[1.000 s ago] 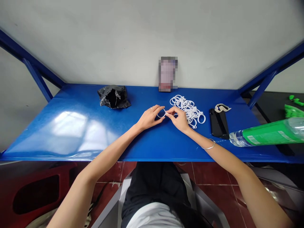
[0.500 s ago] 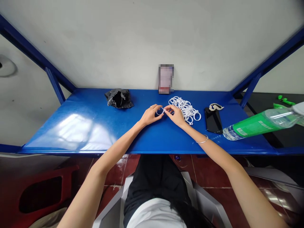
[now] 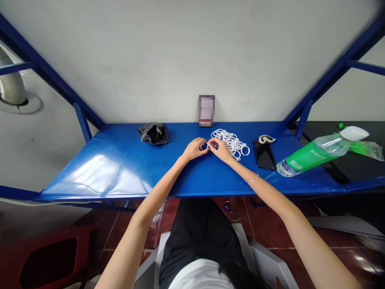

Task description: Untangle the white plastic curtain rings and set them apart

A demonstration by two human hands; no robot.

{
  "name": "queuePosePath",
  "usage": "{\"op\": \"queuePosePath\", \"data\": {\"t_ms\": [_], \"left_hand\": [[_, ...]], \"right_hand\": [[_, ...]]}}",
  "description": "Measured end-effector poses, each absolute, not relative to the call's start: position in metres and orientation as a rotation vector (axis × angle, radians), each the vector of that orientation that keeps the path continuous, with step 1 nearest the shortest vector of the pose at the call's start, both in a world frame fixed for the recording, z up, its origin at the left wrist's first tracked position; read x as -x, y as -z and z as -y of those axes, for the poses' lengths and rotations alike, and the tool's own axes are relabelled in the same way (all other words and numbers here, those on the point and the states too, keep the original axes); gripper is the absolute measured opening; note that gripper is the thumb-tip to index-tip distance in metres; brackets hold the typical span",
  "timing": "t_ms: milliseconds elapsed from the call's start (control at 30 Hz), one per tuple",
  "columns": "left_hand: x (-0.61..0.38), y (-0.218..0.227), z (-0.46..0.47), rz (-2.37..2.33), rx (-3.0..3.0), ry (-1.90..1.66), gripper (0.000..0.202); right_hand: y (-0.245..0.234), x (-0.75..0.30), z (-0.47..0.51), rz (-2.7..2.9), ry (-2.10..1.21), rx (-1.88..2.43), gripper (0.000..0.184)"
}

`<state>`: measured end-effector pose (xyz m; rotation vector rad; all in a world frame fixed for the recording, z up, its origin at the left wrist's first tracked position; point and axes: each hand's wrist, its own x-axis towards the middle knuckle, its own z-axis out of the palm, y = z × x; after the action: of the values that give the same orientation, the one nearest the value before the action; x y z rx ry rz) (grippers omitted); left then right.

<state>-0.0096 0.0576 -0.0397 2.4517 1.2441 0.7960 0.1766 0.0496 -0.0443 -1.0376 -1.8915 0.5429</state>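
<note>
Between my hands, just above the blue table, is a white ring (image 3: 201, 147). My left hand (image 3: 195, 149) curves round its left side, fingers closed on it. The fingertips of my right hand (image 3: 219, 149) pinch the ring's right edge, where a small white part shows; its detail is too small to make out. Right behind my right hand lies a heap of similar white rings (image 3: 237, 143), many with small tabs, partly covered by that hand.
A torn black plastic bag (image 3: 154, 133) lies at the back left of the blue table (image 3: 126, 160). A phone (image 3: 207, 111) leans on the wall. To the right are a black phone (image 3: 264, 155), a cream-coloured strip (image 3: 266, 139) and a tilted-looking water bottle (image 3: 319, 152).
The camera view has shifted slightly, so the table and its contents sit a little lower. Both hands stay together at the same ring, with only small finger movement.
</note>
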Motion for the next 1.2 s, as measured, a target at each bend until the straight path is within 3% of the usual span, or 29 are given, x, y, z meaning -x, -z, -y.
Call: {"op": "queuePosePath", "data": {"t_ms": [533,1200], "left_hand": [[0.020,0.047,-0.047,-1.310,-2.435,-0.864,0.047],[0.013,0.043,-0.042,-1.277,-2.418,-0.893,0.039]], "right_hand": [[0.044,-0.180,-0.049,1.986,-0.517,1.007,0.008],[0.034,-0.177,-0.041,1.986,-0.384,0.916,0.018]]}}
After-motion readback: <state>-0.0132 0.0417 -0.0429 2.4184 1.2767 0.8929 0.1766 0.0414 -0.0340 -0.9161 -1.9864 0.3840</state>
